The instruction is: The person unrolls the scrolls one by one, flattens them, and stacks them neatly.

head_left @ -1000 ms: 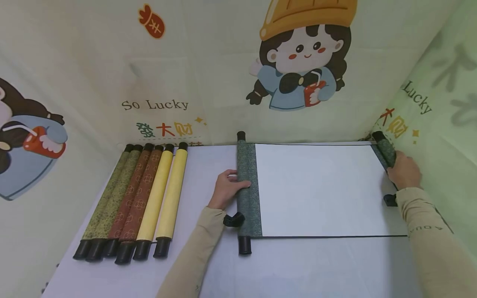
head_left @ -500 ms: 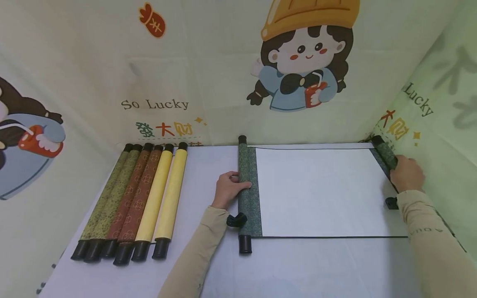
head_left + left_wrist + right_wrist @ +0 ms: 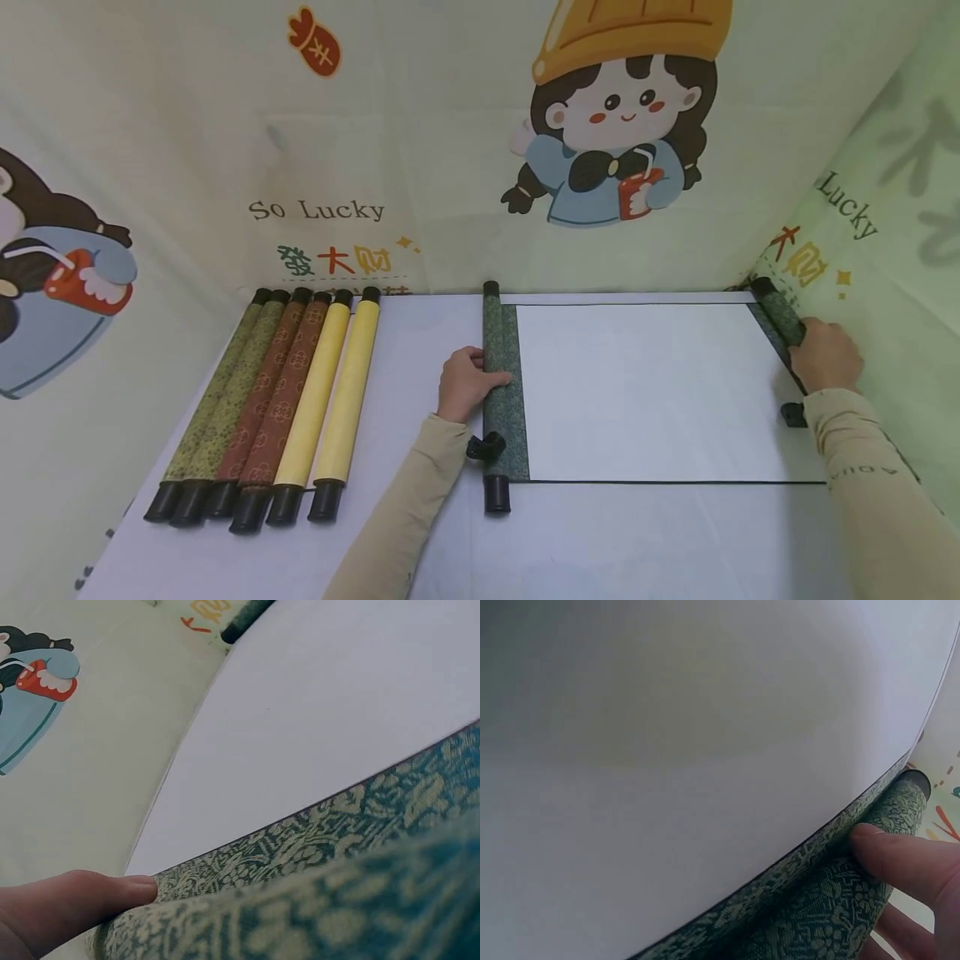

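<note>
An unrolled scroll with a blank white sheet [image 3: 637, 392] and dark green patterned ends lies across the table. At its left end, my left hand [image 3: 467, 385] grips the green roller [image 3: 495, 417], thumb over the top and fingers curled round the outer side. The thumb [image 3: 112, 896] rests on the brocade in the left wrist view. My right hand [image 3: 827, 357] holds the right roller [image 3: 780, 315], which slants beside the right wall. In the right wrist view the thumb [image 3: 896, 855] presses on this roller [image 3: 832, 907] while fingers wrap beneath it; its near end is hidden in the head view.
Several rolled scrolls lie side by side at the left: green ones [image 3: 217, 392], brown ones [image 3: 281, 400] and yellow ones [image 3: 348, 383], all with black end knobs. Printed cloth walls [image 3: 450, 150] stand behind and at both sides of the white table [image 3: 600, 542].
The left roller's far end has come down and nearer, and the sheet's far edge with it. Both hands have shifted slightly toward me and rightward, still holding the rollers. The view has shifted a little.
</note>
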Demonstrator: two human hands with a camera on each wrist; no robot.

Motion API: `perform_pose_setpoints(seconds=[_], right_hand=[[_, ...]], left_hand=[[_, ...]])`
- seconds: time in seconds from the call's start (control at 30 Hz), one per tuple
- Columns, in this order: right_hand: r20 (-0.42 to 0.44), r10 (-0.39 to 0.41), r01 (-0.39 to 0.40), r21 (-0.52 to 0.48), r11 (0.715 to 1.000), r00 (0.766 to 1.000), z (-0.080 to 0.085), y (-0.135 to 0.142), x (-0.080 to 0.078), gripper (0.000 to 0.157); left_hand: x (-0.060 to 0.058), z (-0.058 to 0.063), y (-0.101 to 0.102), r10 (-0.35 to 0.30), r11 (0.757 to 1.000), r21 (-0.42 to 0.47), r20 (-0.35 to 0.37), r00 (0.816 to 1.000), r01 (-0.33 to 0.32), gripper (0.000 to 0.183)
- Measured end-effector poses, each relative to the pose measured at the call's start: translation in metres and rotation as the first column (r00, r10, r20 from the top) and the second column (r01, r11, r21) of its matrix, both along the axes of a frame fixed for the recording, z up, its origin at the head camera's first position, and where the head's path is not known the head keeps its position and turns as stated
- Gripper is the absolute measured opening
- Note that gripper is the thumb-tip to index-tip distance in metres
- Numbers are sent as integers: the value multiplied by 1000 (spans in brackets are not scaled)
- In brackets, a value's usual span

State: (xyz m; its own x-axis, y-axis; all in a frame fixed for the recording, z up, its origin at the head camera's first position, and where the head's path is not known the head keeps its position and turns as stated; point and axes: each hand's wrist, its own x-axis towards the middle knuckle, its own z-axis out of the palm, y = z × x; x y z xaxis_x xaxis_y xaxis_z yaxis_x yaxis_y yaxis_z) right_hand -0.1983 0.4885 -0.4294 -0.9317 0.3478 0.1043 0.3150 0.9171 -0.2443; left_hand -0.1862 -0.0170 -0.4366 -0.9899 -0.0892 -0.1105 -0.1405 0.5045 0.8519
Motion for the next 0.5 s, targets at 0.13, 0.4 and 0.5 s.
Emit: perform_pose_setpoints(seconds=[0.13, 0.4, 0.5], right_hand=[[8, -8, 8, 6, 1000, 1000, 0, 0, 0, 45], [-5, -7, 7, 16, 1000, 1000, 6, -9, -3, 49], [-34, 22, -22, 6, 1000, 999, 10, -15, -3, 49]], left_hand=[[0, 3, -1, -9, 1000, -1, 14, 1000, 9, 61], [0, 7, -6, -32, 998, 49, 18, 999, 31, 62], [0, 8, -9, -37, 996, 78, 13, 999, 36, 60]])
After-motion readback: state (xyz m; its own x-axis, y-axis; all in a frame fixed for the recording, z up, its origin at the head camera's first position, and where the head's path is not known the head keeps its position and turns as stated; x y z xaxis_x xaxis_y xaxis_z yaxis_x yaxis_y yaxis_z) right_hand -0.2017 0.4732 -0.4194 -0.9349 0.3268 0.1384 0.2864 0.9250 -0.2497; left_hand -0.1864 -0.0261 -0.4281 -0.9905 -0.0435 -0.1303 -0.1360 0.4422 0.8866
